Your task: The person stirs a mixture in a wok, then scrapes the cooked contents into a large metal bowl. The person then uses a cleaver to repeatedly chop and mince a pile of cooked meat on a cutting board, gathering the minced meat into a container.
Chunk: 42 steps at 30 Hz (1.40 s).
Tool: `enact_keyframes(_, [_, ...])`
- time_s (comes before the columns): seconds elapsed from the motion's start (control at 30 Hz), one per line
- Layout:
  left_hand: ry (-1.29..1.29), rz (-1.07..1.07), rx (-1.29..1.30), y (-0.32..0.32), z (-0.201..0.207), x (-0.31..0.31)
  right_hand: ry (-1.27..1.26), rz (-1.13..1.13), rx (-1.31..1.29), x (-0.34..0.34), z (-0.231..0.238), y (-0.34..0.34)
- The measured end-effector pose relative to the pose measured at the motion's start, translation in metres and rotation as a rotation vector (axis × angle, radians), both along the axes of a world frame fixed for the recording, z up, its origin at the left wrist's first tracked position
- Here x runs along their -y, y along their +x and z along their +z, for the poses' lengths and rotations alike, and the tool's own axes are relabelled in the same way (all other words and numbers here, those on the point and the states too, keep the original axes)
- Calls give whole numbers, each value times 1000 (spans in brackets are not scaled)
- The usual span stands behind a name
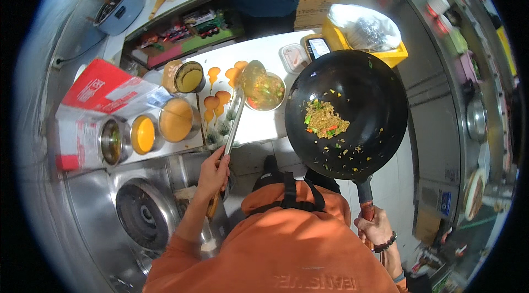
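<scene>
Hands (214, 171) grip ladle (252, 77) left, wok (361, 108) right; a red-and-white box (95, 88) is printed.

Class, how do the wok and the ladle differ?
The wok is black; the ladle is silvery. The wok is far wider than the ladle. The right hand grips the wok, the left hand the ladle. Both are held one-handed.

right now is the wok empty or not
Not empty, though mostly bare: a small heap of fried rice sits in the wok.
</scene>
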<state>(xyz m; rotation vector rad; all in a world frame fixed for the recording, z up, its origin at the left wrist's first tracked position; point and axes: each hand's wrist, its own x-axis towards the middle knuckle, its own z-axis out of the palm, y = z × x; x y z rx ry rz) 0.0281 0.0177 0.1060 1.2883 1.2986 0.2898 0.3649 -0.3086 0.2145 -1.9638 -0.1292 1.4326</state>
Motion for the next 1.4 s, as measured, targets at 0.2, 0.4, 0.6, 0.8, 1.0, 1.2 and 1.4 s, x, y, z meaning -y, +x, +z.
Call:
enact_keyframes(0.2, [-213,460,228,45,2,57,64,302,-64,5,-16,100])
enact_keyframes(0.4, [-282,601,557,59,42,162,-110,691,-89,-29,-4,175])
enact_keyframes(0.6, [820,172,-477,76,48,298,-24,931,-168,-61,-11,176])
enact_keyframes(0.8, [599,562,-682,108,26,405,64,1242,-320,-60,-24,131])
enact_keyframes(1.0, [503,588,-914,123,-4,542,-47,1546,-408,-46,-39,82])
enact_keyframes(1.2, [376,247,-1435,95,26,746,-131,1780,-313,-5,-51,39])
enact_keyframes(1.4, [19,902,-1104,131,-56,717,-16,1937,-243,36,-68,5])
